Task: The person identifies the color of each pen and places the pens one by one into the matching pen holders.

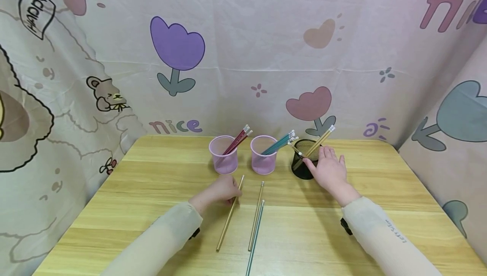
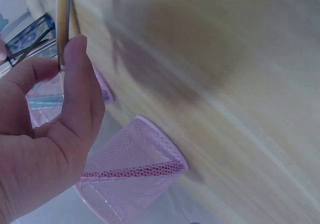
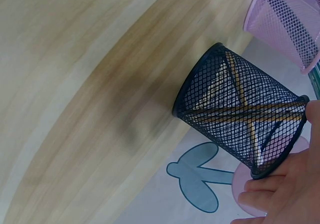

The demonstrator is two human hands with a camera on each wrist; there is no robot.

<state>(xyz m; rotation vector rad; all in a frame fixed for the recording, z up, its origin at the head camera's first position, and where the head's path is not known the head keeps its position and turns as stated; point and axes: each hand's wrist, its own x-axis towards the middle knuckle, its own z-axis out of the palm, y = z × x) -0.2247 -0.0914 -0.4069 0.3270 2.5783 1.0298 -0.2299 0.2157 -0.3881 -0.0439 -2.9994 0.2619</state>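
Observation:
My left hand [image 1: 224,189] pinches a gold pencil [image 1: 228,225] between thumb and fingers, near its eraser end. The left wrist view shows the same pencil [image 2: 63,19] upright in the fingertips. At the black mesh cup [image 1: 302,170] my right hand [image 1: 332,173] lies along the right side of the rim, fingers fairly straight and spread, with the thumb at the near edge. Several gold pencils [image 1: 319,141] lean in that cup, and they show through the mesh in the right wrist view. A second gold pencil [image 1: 256,217] and a teal pencil [image 1: 255,236] lie on the table.
A pink mesh cup [image 1: 225,166] with red pencils [image 1: 236,142] stands left of another pink cup [image 1: 263,166] holding several teal pencils [image 1: 279,143]. All the cups stand in a row near the back of the wooden table [image 1: 152,174], before a printed cloth [image 1: 243,56].

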